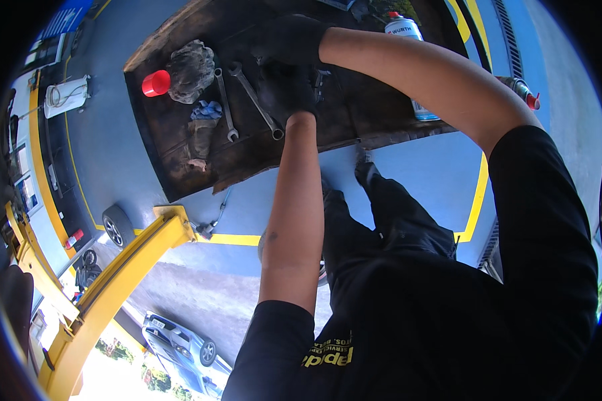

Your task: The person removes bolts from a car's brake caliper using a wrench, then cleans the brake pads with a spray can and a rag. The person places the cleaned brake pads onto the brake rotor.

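Observation:
Both my hands wear black gloves and are close together over a dark, stained work mat (344,120). My left hand (284,90) lies beside the larger combination wrench (244,82). Just beyond it is my right hand (291,41), its forearm crossing from the right. The gloves blend into the dark surface, so their fingers and anything in them are hidden. A small metal piece (320,81) shows to the right of my left hand. Further left lie a second wrench (224,103), a crumpled grey rag (191,71), a blue cloth (207,110) and a red cap (156,83).
A white spray can (403,28) stands behind my right forearm, and another red-nozzled can (525,92) is further right. A brownish glove-like cloth (202,137) lies near the mat's left part. A yellow lift arm (127,267), a wheel (117,225) and a car (184,351) are at lower left.

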`<state>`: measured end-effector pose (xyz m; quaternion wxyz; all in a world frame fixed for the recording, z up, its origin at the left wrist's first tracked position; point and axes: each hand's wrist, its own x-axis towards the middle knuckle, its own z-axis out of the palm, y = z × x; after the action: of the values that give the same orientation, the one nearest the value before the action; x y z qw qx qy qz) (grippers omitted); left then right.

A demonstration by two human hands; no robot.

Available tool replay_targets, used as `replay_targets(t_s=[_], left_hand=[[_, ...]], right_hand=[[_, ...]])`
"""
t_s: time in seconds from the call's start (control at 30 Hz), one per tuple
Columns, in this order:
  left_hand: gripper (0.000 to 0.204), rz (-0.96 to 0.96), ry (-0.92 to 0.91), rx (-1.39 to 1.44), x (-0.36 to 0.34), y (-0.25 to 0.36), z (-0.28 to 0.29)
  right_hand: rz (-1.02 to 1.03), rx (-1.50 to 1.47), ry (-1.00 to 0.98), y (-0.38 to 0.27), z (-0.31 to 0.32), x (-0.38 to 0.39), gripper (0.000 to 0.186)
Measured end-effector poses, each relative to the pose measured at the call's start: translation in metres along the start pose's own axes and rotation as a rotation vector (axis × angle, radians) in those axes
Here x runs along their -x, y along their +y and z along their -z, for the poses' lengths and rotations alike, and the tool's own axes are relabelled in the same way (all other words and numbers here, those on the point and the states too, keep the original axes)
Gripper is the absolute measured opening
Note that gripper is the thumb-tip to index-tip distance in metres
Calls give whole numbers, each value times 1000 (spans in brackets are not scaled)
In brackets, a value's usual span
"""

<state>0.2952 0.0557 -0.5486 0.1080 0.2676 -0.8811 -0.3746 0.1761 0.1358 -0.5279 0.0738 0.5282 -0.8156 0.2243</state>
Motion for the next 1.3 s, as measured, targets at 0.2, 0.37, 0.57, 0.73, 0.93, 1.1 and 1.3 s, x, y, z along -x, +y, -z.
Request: replay_targets(t_s=[0.2, 0.37, 0.57, 0.73, 0.93, 1.1, 1.3], left_hand=[[45, -183, 80, -167, -4, -14, -11], [43, -73, 93, -209, -4, -7, -9], [40, -252, -28, -505, 3, 2, 0], [39, -99, 164, -127, 0, -6, -7], [39, -122, 30, -276, -2, -7, -10], [41, -201, 120, -298, -4, -6, -10], [41, -191, 57, -288, -5, -9, -12]], right_hand=[[56, 77, -73, -10, 13, 4, 28], [119, 37, 58, -8, 7, 5, 33], [-184, 39, -92, -14, 1, 2, 29], [-42, 14, 6, -22, 12, 2, 30], [-80, 128, -72, -16, 5, 7, 28], [-76, 77, 32, -19, 7, 7, 25], [-199, 109, -266, -24, 33, -4, 19]])
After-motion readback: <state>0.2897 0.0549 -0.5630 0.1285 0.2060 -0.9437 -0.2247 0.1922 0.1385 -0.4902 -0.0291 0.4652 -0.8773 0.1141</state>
